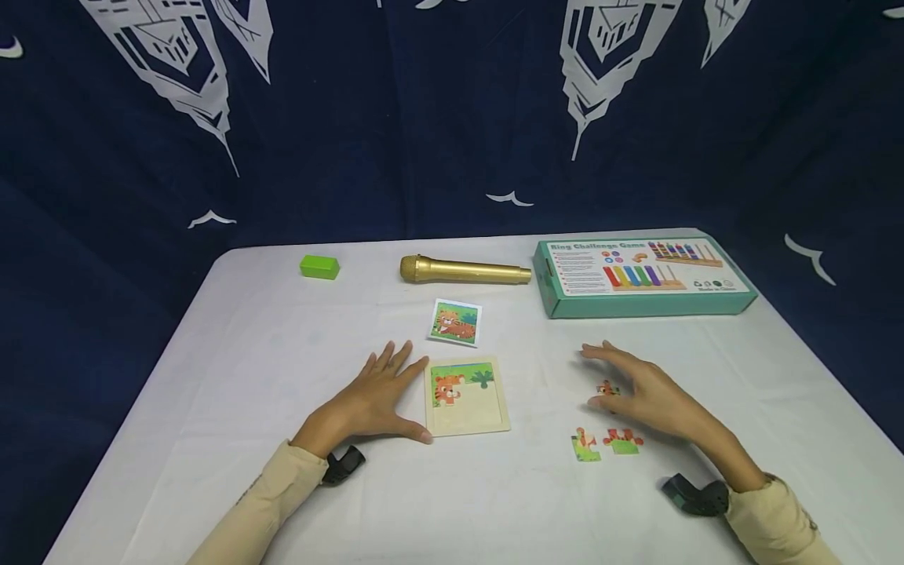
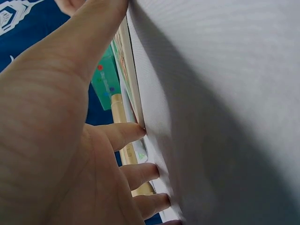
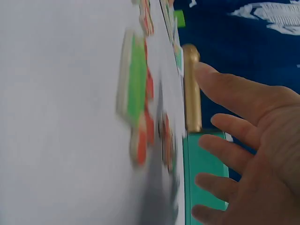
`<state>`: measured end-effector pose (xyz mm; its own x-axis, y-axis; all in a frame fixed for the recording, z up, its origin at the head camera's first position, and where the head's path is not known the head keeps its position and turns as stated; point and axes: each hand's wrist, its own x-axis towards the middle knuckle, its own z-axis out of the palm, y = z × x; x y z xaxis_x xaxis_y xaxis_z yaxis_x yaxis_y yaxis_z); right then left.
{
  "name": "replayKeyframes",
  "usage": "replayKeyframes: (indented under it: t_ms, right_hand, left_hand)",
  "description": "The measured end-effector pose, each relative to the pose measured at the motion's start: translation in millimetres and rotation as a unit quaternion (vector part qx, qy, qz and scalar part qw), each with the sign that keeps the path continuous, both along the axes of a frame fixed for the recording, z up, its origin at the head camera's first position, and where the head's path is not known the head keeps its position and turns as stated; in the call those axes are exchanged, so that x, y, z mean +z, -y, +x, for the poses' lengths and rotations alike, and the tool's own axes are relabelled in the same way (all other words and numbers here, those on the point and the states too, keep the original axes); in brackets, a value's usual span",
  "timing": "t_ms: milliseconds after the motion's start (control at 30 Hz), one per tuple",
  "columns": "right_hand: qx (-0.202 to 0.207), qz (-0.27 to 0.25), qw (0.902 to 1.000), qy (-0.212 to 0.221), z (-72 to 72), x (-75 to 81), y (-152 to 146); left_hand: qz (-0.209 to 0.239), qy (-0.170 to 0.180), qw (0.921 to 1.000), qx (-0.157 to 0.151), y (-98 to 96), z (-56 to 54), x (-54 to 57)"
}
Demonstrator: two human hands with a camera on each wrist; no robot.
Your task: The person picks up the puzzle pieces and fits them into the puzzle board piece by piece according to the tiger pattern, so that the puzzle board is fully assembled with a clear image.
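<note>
A square wooden puzzle board (image 1: 480,416) lies at mid-table, with tiger-face and green plant pieces fitted along its top and left. My left hand (image 1: 374,400) rests beside it with fingers spread, thumb and index finger at its left edge. My right hand (image 1: 646,396) hovers over the right side, fingers apart and holding nothing. Partly beneath it lies a small orange puzzle piece (image 1: 606,388). Closer to me are a green-and-orange piece (image 1: 585,446) and a wider green-and-red piece (image 1: 624,442); the right wrist view shows that wider piece (image 3: 137,77) blurred.
Just behind the board lies a tiger picture card (image 1: 455,322). Farther back are a green block (image 1: 319,267), a gold microphone (image 1: 466,271) and a teal Ring Challenge Game box (image 1: 650,306). A dark blue patterned cloth (image 1: 395,118) hangs behind the white table.
</note>
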<state>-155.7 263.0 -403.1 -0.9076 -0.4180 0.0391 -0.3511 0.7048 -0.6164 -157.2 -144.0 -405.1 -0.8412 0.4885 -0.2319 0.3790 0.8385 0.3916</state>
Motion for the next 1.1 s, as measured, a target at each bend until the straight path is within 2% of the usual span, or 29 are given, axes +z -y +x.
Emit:
replayKeyframes:
  t_ms: [267, 567, 800, 933, 1100]
  right_hand:
    - [-0.004, 0.014, 0.9999, 0.006, 9.3, -1.3, -25.9]
    - [-0.015, 0.024, 0.9995, 0.013, 8.9, -7.2, -27.1]
    - [-0.032, 0.029, 0.9990, 0.013, 8.5, -5.6, -27.4]
    - [-0.041, 0.021, 0.9986, 0.026, 7.9, -6.7, -28.7]
    - [-0.034, 0.005, 0.9993, 0.017, 8.4, -9.0, -28.5]
  left_hand:
    - [0.001, -0.007, 1.0000, -0.002, -0.2, -0.2, 0.2]
    - [0.000, -0.008, 1.0000, 0.002, -0.4, 0.4, -0.3]
    - [-0.001, -0.007, 1.0000, 0.001, -0.2, 0.5, -0.1]
    - [-0.002, -0.007, 1.0000, 0.000, -0.2, -0.1, 0.0]
    - [0.001, -0.005, 1.0000, 0.000, -0.1, 0.5, 0.6]
